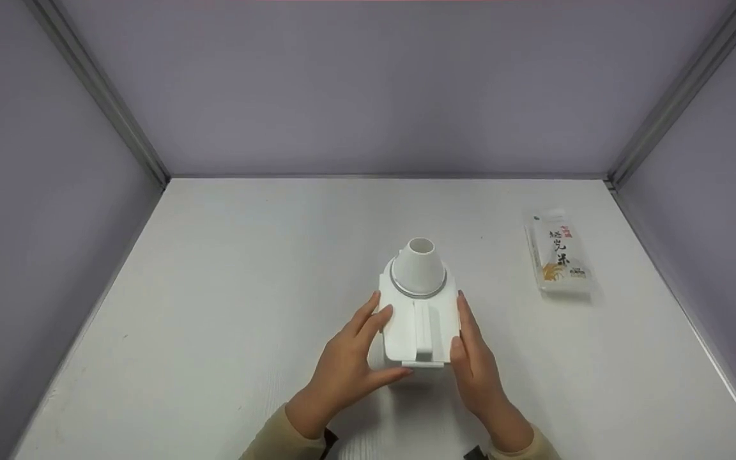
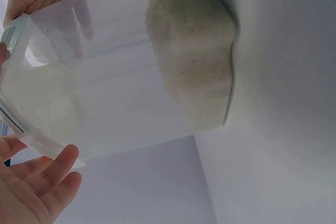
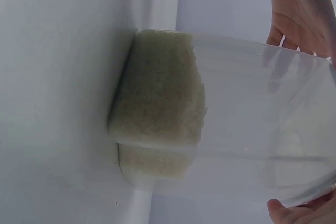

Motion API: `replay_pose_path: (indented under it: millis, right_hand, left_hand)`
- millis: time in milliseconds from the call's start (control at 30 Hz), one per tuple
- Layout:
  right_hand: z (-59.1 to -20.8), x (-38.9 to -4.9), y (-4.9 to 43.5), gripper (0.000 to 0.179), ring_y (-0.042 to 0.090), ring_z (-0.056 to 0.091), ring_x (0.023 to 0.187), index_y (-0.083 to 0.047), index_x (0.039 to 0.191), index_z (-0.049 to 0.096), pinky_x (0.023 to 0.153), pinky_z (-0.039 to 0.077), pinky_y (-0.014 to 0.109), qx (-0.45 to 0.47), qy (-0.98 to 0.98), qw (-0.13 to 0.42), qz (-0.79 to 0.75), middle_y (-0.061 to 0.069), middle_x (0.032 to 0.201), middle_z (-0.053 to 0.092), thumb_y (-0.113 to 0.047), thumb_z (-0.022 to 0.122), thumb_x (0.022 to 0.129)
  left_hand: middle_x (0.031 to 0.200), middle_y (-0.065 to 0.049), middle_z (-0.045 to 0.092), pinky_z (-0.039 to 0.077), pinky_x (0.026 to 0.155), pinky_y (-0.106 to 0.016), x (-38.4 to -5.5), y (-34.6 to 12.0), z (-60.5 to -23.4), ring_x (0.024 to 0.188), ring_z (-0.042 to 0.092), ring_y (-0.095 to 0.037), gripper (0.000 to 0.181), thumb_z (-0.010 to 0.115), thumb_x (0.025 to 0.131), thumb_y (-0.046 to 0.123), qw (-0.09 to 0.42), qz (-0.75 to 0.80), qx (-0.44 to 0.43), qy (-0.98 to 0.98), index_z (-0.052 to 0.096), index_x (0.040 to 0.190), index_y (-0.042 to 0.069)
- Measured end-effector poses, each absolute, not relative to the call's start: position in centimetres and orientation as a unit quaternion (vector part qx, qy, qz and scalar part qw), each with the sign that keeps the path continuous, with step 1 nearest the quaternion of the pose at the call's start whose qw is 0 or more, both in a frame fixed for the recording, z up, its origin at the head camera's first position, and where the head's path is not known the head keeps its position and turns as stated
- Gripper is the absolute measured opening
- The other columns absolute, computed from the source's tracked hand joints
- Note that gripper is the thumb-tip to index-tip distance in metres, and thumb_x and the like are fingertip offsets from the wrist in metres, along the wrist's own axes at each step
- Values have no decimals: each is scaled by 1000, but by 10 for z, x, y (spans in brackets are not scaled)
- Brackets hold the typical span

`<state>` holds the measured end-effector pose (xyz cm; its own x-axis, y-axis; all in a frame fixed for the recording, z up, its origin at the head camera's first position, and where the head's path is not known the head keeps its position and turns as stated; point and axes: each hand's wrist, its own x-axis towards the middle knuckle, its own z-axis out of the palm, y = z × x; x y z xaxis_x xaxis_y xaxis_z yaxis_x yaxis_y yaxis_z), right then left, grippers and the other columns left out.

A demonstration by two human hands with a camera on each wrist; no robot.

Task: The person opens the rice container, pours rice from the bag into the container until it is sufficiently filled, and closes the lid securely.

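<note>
A rice container [image 1: 400, 342] stands on the table in front of me, its white lid topped by a cone-shaped spout [image 1: 419, 271]. In the wrist views its clear body [image 2: 121, 98] shows a layer of rice [image 3: 157, 87] at the bottom. My left hand [image 1: 345, 367] holds the left side near the lid, thumb along the front edge. On the right side, my right hand [image 1: 480, 370] holds it with long fingers laid along the lid's edge. The undersides of both hands' grip are hidden by the lid in the head view.
A clear packet of rice [image 1: 559, 252] with dark printed characters lies on the white table [image 1: 227, 287], to the right and farther back. Grey panels [image 1: 381, 89] enclose the table at the back and both sides.
</note>
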<state>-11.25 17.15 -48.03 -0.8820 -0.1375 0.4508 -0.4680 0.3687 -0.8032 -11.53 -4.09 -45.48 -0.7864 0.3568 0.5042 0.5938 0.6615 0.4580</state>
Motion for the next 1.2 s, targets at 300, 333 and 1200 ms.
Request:
replay_pose_path:
  millis: [300, 333, 1200]
  right_hand:
    - [-478, -112, 170, 55, 20, 16, 139, -2, 148, 15, 108, 14, 19, 199, -795, 165, 549, 20, 151, 18, -3, 32, 96]
    - [-478, -112, 169, 55, 20, 16, 139, -2, 148, 15, 108, 14, 19, 199, -795, 164, 549, 20, 151, 18, -2, 32, 95]
    - [-481, -113, 170, 54, 19, 16, 139, -1, 148, 14, 108, 15, 19, 204, -793, 164, 551, 17, 152, 17, -7, 29, 97]
  left_hand:
    - [145, -13, 36, 48, 88, -37, -116, -41, -455, 121, 48, -26, 84, 72, 71, 58, 197, -309, -272, -890, 46, 135, 10]
    - [145, -13, 36, 48, 88, -37, -116, -41, -455, 122, 48, -25, 84, 72, 71, 57, 197, -309, -271, -890, 46, 135, 10]
    - [146, -13, 35, 47, 89, -37, -116, -42, -453, 122, 47, -25, 87, 77, 68, 54, 192, -305, -272, -892, 45, 136, 10]
